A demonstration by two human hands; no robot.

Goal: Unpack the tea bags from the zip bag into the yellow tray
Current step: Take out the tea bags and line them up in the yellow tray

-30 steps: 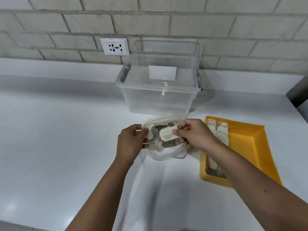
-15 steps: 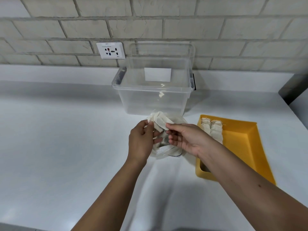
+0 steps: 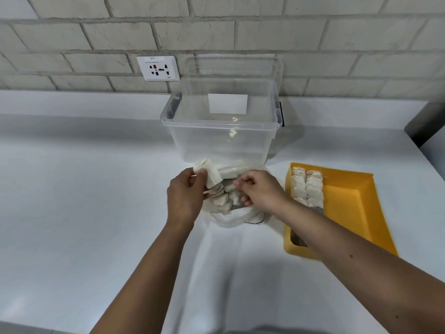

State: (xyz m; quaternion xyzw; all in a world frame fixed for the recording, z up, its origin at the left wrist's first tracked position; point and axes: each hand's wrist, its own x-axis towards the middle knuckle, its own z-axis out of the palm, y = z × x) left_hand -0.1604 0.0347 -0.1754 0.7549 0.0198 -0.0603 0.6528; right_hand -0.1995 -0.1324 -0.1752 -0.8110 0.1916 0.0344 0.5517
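Observation:
The clear zip bag [image 3: 234,216] lies open on the white counter, with several pale tea bags [image 3: 222,197] inside it. My left hand [image 3: 184,198] holds tea bags [image 3: 209,172] at the bag's left edge, lifted above the opening. My right hand [image 3: 261,191] reaches into the bag from the right, fingers curled among the tea bags; whether it grips one is unclear. The yellow tray [image 3: 349,206] sits to the right and holds two rows of tea bags [image 3: 307,186] along its left side.
A large clear plastic bin [image 3: 221,131] stands just behind the zip bag against the brick wall. A wall socket [image 3: 158,68] is up on the left. A dark object [image 3: 425,125] sits at the far right edge of the counter [image 3: 72,189].
The tea bag held by my right hand a second ago has passed to my left hand. My right hand has gone back down into the zip bag.

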